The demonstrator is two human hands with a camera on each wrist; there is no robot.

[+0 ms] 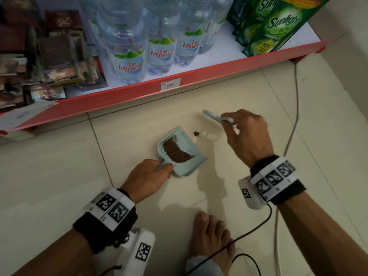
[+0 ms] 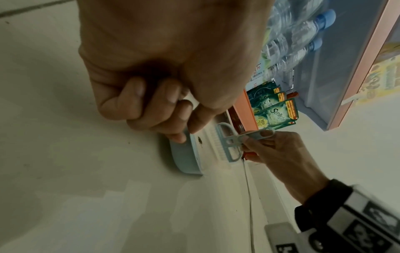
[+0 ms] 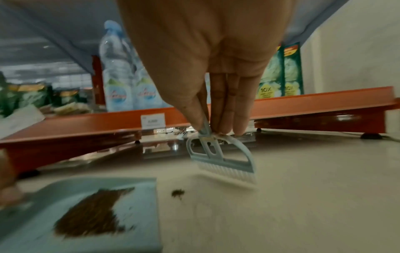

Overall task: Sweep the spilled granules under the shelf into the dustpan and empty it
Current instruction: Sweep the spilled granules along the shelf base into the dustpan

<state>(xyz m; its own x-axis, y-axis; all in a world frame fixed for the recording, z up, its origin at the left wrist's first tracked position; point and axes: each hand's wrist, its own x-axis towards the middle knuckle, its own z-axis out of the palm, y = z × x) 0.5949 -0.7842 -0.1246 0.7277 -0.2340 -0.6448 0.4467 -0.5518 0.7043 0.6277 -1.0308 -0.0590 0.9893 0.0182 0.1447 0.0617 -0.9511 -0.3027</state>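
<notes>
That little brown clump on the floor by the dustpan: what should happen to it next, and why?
Probably a short brush stroke toward the dustpan. The small clump lies on the tile just outside its open edge, while the right hand pinches the brush just beyond it and the left hand grips the handle.

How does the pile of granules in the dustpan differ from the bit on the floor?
The pile in the dustpan is a broad band; the clump on the floor is a small spot. The first lies inside the dustpan, the second on tile just past its lip, short of the brush. Both are dark brown.

left hand (image 2: 151,95) gripping dustpan (image 2: 186,154), brush (image 2: 227,142) beyond
</notes>
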